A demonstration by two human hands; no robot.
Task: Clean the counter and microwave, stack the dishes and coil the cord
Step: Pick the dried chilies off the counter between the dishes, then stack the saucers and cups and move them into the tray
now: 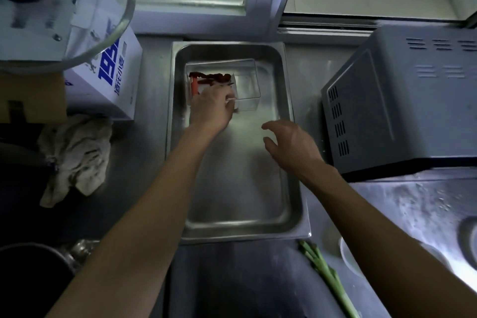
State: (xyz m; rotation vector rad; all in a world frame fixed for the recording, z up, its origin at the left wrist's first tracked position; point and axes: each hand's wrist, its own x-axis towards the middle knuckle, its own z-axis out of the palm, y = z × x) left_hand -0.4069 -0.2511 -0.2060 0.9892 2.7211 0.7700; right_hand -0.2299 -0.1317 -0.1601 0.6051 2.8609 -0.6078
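A steel tray (240, 201) lies on the metal counter (413, 204) in front of me. At its far end stands a clear plastic box (246, 85) with red dried chillies (210, 77) and a red-handled tool inside. My left hand (210, 108) rests at the box's near left corner, fingers closed on something thin and white; what it is I cannot tell. My right hand (291, 144) hovers open over the tray's right rim, holding nothing. The grey microwave (402, 100) stands to the right, its vented side facing the tray.
A white carton with blue print (108, 77) sits left of the tray, a crumpled grey cloth (74, 155) below it. A glass bowl rim (124, 15) looms top left. Green stalks (325, 273) and a white dish (348, 258) lie near right. A dark pot (31, 273) sits bottom left.
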